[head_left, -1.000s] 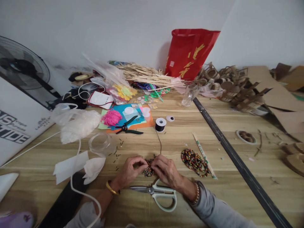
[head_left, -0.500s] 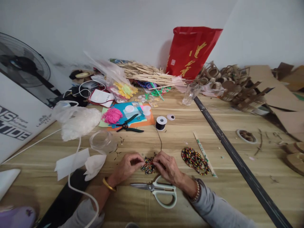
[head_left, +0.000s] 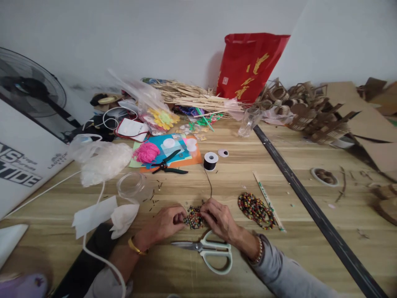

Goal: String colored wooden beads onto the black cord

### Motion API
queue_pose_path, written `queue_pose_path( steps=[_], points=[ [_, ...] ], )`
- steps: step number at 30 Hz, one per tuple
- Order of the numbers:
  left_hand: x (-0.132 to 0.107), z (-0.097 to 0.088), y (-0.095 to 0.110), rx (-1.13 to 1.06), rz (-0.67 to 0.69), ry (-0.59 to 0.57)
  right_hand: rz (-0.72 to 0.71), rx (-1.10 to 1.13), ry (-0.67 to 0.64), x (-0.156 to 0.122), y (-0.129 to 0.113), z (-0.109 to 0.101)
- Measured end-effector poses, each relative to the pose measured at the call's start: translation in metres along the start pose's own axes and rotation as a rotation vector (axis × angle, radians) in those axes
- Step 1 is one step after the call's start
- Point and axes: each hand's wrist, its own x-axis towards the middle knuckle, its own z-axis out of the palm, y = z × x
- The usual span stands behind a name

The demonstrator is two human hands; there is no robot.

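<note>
Head camera view: at the lower centre of the frame, a person's left hand [head_left: 167, 223] and right hand [head_left: 220, 219] close in on a small pile of loose, multicoloured beads [head_left: 194, 218] spread on a wood-grain table [head_left: 248, 269]. The left fingers are curled, thumb near forefinger, at the pile's left edge; whether a bead sits between them cannot be told. The right thumb and fingertips are drawn close together at the pile's right edge. A dark cord [head_left: 209, 178] runs down to that hand from a spool [head_left: 211, 161] at the centre of the frame, but its end is hidden, so the grip on it cannot be told.

Nothing visible fences the beads in, so a brush of either hand could scatter them across the flat surface. A tug on the cord could tip or roll the upright spool, and a slack pinch could let strung beads, if any, slide off. Scissors [head_left: 196, 246] lie just below the pile, blades pointing left between the forearms, where a dropping wrist could knock them. At lower left, a pale cable [head_left: 102, 260] passes across the left sleeve [head_left: 104, 285] and could snag if the arm pulled back.
</note>
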Motion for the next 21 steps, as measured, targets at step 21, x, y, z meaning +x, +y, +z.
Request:
queue_pose_path(
  steps=[21],
  points=[
    [0.001, 0.011, -0.011, 0.003, 0.160, -0.003, -0.017, -0.026, -0.034, 0.001, 0.001, 0.001]
  ],
)
